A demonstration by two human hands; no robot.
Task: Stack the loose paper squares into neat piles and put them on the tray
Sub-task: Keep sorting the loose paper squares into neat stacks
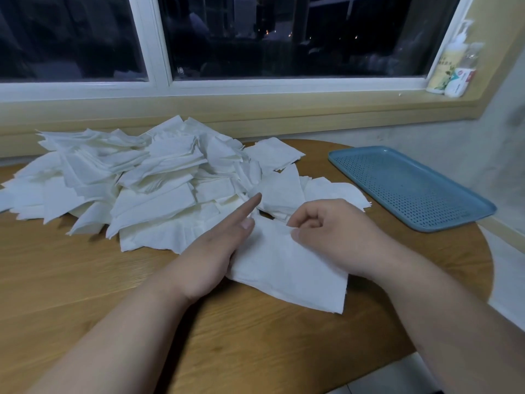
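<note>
So, the person was at the wooden desk (85,280) with a small stack (292,280) of white paper squares lying flat between both hands; the left hand (216,251) rested against the stack's left edge, index finger (250,203) stretched out straight toward the mess behind, thumb lying flat on the paper, nothing clenched; couldn't see what its other fingers were up to. The right hand (332,231) had its fingers curled in, thumb and forefinger nipping the stack's far edge. Just behind the hands sat the big heap (142,180) of loose squares, all tilted and overlapping every which way, spreading across the left and middle of the desk and touching the small stack's far corner; a few flatter squares trailed off to the right of it. The blue perforated tray (409,186) lay on the right side of the desk, apart from the paper and from both hands. Two bottles (451,66) stood together at the right end of the window sill (255,103); it was dark outside the window (284,38).
</note>
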